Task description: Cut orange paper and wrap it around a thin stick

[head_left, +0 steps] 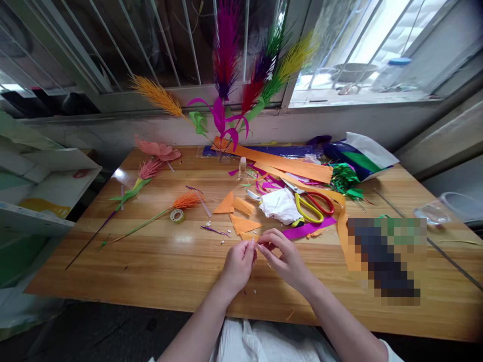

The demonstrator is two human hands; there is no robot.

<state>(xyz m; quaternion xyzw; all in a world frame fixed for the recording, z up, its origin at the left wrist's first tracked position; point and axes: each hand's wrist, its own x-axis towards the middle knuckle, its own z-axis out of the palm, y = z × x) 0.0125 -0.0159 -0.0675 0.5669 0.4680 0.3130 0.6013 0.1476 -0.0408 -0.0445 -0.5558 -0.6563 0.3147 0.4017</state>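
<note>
Both your hands are pinched shut on the same small orange paper scrap (257, 243), held just above the worktop (158, 266) near its front edge. Your left hand (238, 264) has thumb and fingertips closed on the scrap's left end; your right hand (284, 256) is curled, fingertips nipping the right end. The scrap itself is mostly hidden by your fingers, so I can't tell its shape or fold.

How I'd handle it:
- Grip close to the working point, fingertips nearly touching. Thin paper tears or creases off-line if the hands sit far apart.
- Keep one hand as the anchor and move only the other.
- Stay low over the worktop so a dropped piece lands next to the orange offcuts (241, 221) just beyond your fingers, not on the floor.

Surroundings:
- White crumpled tissue (279, 205) and the yellow and red scissors (311, 206) sit just past the offcuts, within easy reach of your right hand.
- A magenta strip (307, 229) lies beside the scissors.
- The tape roll (177, 215) and the orange-tipped stem (166, 211) are off to the left, well apart from your hands.
</note>
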